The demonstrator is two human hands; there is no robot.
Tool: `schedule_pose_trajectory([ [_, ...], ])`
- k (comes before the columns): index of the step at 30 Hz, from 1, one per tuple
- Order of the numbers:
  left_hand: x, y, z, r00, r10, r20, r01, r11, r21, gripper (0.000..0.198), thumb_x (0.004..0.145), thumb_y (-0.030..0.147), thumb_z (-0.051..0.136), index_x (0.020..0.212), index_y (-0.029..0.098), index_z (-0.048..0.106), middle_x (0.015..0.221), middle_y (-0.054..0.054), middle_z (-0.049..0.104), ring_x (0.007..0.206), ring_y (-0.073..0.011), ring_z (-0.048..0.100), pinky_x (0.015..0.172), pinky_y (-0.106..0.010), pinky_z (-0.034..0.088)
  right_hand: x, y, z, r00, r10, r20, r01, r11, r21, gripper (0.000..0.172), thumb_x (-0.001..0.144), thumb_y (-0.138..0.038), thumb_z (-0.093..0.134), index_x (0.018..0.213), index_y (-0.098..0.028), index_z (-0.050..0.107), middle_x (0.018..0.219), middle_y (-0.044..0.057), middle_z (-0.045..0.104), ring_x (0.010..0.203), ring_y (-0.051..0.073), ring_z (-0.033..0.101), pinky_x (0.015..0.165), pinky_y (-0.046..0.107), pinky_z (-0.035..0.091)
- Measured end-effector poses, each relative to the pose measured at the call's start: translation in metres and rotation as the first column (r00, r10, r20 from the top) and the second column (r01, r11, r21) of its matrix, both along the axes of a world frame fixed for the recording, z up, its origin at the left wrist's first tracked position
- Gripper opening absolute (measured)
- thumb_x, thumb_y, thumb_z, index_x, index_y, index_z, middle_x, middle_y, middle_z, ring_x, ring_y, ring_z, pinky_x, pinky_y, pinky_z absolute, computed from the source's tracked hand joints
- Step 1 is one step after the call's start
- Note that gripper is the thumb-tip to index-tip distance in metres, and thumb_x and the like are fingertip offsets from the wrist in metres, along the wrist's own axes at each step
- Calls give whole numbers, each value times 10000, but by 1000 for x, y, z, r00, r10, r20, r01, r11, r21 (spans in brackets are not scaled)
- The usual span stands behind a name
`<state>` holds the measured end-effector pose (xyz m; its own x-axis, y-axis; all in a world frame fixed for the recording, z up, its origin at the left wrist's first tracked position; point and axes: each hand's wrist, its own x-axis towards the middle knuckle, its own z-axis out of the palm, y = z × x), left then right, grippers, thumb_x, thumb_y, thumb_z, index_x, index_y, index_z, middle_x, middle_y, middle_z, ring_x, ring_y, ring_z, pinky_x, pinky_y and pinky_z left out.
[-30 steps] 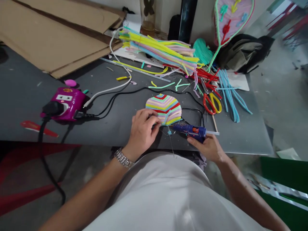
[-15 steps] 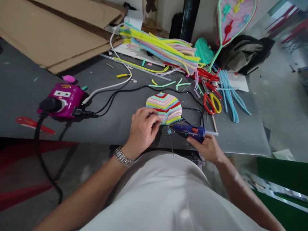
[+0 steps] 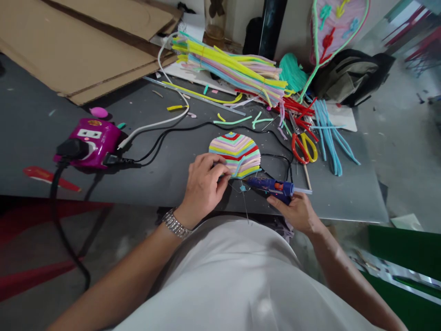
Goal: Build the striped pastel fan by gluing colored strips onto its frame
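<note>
Our left hand (image 3: 203,191) pinches a striped pipe-cleaner disc (image 3: 234,154); our right hand (image 3: 296,212) grips a blue hot-glue gun (image 3: 270,186) beside it.

A magenta power strip (image 3: 88,142) is sitting on the left of the gray table (image 3: 34,138), cardboard sheets (image 3: 82,50) are lying beyond it, and a pipe-cleaner bundle (image 3: 234,71), red-and-yellow-handled scissors (image 3: 305,149) and a dark backpack (image 3: 347,78) are lying far right.

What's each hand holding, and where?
The right hand holds a blue hot glue gun from underneath, near its rear. The left hand grips the lower edge of a striped pipe-cleaner disc with its fingertips.
</note>
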<state>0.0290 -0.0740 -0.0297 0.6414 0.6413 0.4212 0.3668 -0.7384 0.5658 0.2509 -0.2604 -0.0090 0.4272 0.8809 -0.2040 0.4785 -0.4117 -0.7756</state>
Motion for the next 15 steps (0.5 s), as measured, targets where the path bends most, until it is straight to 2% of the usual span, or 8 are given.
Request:
schedule_pose_trajectory([
  [7,0,1,0,1000,-2,-11,2,1000,-7,76,968,148,658,949,221,667,1165,-86,706,1178,-297,606,904,-454,477,-1,2,6,999,5,39,-5,1000,-12,458,913,-598,730,1146,-210,805,1080,63,818,983,270,743,918,396,590],
  [15,0,0,-1,1000,1,-7,-1,1000,13,75,968,144,661,945,216,666,1164,-87,703,1175,-297,609,897,-449,483,-1,1,4,999,23,28,-23,1000,-4,460,920,-592,722,1162,-209,799,1108,68,813,989,259,735,940,399,583],
])
